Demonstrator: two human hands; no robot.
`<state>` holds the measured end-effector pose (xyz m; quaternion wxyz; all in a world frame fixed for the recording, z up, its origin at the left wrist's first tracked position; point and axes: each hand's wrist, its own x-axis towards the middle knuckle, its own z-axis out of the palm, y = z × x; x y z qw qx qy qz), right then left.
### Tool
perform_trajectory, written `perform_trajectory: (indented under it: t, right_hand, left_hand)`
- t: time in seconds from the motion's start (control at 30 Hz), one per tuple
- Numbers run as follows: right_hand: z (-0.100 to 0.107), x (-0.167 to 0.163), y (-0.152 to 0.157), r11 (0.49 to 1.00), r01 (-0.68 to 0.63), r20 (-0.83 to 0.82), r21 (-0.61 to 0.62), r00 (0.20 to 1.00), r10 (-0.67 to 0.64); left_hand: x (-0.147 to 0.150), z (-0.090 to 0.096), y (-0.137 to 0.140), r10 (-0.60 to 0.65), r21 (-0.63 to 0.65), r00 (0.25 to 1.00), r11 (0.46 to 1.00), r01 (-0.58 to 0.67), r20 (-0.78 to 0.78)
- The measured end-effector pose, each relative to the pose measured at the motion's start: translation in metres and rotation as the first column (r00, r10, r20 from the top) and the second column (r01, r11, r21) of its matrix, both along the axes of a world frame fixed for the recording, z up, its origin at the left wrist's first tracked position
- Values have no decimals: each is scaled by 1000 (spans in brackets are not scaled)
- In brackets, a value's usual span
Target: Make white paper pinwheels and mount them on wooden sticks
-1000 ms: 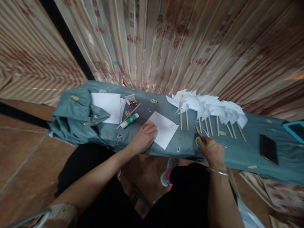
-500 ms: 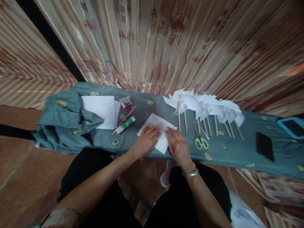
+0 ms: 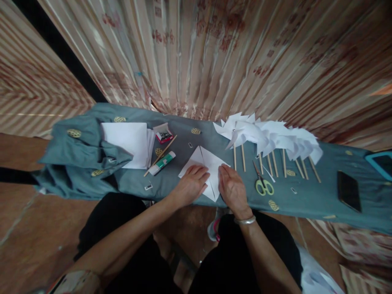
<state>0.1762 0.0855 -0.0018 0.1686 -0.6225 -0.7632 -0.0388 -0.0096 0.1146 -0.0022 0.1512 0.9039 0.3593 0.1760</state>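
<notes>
Scissors (image 3: 263,184) were set down right of the work a second ago; right hand (image 3: 232,188) then joined left hand (image 3: 190,185) on the folded white paper (image 3: 206,163), mid-table, both palms flat, pressing, gripping nothing.

The left hand (image 3: 190,185) and right hand (image 3: 232,188) cover the near part of the paper square (image 3: 206,162), so its lower corner hardly shows. Far right of the hands, the teal case (image 3: 379,162) is cut off by the frame edge. The small box (image 3: 162,133) beyond the left hand holds contents too small to identify.
</notes>
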Motion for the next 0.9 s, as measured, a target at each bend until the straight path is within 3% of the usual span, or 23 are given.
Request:
perform_trajectory:
  t: [0.17, 0.33, 0.43, 0.53, 0.67, 0.9]
  right_hand:
    - [0, 1, 2, 998, 41, 34, 46, 999, -42]
    - [2, 1, 3, 998, 44, 73, 55, 996, -47]
    - [2, 1, 4, 998, 43, 89, 49, 995, -48]
    - [3, 0, 6, 998, 52, 93, 37, 994, -55]
    - [5, -2, 8, 998, 67, 101, 19, 992, -68]
    - [3, 0, 8, 998, 57, 112, 28, 992, -60]
  left_hand:
    - [-3, 0, -1, -9, -35, 999, 999, 10, 36]
    - [-21, -1, -3, 11, 7, 995, 1000, -12, 97]
    - [-44, 5, 1, 84, 46, 984, 995, -93, 160]
    - [-73, 15, 8, 245, 90, 949, 959, -267, 198]
    - [-106, 20, 14, 416, 118, 900, 894, -431, 133]
    - [-118, 14, 11, 450, 106, 893, 888, -447, -6]
